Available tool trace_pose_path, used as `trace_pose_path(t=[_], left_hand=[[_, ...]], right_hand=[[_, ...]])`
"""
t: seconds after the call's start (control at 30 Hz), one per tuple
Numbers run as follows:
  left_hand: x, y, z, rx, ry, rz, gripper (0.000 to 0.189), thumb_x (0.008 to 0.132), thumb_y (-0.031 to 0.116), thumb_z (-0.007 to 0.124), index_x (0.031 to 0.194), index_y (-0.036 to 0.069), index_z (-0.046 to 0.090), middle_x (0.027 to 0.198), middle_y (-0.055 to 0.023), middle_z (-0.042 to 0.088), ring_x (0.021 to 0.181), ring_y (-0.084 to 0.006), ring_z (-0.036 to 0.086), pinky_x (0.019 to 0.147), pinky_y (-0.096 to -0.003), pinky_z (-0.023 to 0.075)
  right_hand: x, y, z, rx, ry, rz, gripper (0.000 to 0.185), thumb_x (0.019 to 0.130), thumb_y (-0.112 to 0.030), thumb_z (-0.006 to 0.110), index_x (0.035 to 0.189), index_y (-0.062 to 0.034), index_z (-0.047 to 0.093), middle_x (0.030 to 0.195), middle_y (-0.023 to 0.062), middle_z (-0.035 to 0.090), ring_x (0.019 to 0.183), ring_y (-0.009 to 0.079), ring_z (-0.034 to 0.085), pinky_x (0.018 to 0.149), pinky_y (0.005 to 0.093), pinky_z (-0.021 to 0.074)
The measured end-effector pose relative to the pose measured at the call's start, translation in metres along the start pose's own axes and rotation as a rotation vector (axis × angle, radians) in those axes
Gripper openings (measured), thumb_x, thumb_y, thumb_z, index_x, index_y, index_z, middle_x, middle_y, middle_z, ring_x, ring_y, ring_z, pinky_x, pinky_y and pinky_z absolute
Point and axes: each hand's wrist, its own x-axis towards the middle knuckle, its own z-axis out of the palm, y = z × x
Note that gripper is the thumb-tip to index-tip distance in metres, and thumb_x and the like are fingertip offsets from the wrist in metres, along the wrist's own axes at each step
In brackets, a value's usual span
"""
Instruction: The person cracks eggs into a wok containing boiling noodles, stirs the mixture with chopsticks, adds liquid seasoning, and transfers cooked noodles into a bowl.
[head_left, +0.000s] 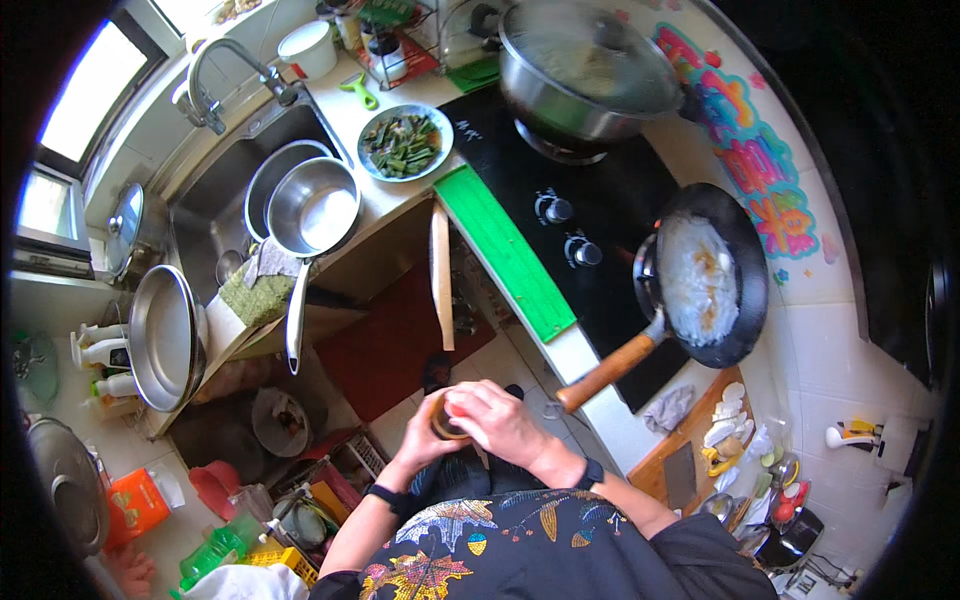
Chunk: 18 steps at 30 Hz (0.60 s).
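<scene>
Held in front of my body is a small round jar (447, 421), with my left hand (426, 435) wrapped around its side. Over the jar's top lies my right hand (496, 420); a bit of red shows beneath its fingers, too covered to name. On the stove to the right sits a black wok (739, 300) with a wooden handle (609, 373). It holds whitish, translucent food with brown sauce (697, 277) on it. A large lidded steel pot (585, 75) stands on the far burner. A plate of cut green vegetables (403, 142) rests on the counter.
A green strip (506, 251) runs along the stove's near edge. The wok handle and a saucepan's handle (298, 319) jut past the counter edges. Steel pans (161, 337) stand left of the sink (217, 195). A cutting board (686, 450) holds a cleaver (681, 476) and white slices.
</scene>
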Motion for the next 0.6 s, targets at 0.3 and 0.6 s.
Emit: trace_pose_path(t=[0.3,0.6], left_hand=[[0.063,-0.04,-0.012,0.544,0.021,-0.24,0.063,0.071,0.008,0.082,0.127,0.002,0.052,0.115,-0.0201,0.057,0.11,-0.0377,0.058,0.099,-0.0433,0.0484],[0.131,-0.035,-0.011,0.47,0.285,0.034,0.065,0.077,0.022,0.08,0.127,-0.001,0.047,0.114,-0.0192,0.05,0.109,-0.0345,0.053,0.097,-0.0419,0.0461]], right_hand=[[-0.02,0.112,0.063,-0.239,0.082,0.491,0.029,0.083,-0.011,0.07,0.11,-0.0052,0.061,0.108,0.015,0.06,0.092,0.0387,0.067,0.076,0.0452,0.0577],[0.005,0.265,0.138,-0.393,0.417,0.643,0.026,0.079,-0.002,0.071,0.102,-0.0026,0.059,0.104,0.0193,0.058,0.094,0.0452,0.061,0.077,0.0486,0.0536]])
